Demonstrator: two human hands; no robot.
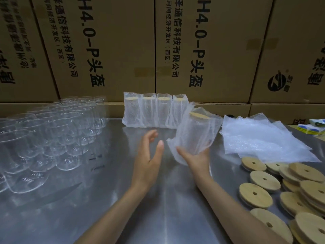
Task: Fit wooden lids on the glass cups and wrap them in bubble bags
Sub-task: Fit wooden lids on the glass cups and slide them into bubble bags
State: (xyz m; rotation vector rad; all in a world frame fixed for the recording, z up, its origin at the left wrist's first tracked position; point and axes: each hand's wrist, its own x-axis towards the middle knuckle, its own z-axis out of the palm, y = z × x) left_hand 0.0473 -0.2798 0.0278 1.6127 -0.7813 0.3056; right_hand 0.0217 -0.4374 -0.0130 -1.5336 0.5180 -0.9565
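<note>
My right hand [197, 155] holds from below a lidded glass cup in a bubble bag [193, 131], tilted to the right above the steel table [105, 199]. Its wooden lid [199, 115] shows through the bag's open top. My left hand [149, 155] hovers just left of it, fingers straight, holding nothing. Several wrapped cups [149, 110] stand in a row at the back. Many bare glass cups [52, 134] fill the left side. Loose wooden lids [281, 191] lie at the right, behind them a pile of flat bubble bags [263, 136].
Large printed cardboard boxes [158, 46] form a wall behind the table. A small pack with blue and green print [314, 126] lies at the far right edge. Bare steel surface lies under and in front of my forearms.
</note>
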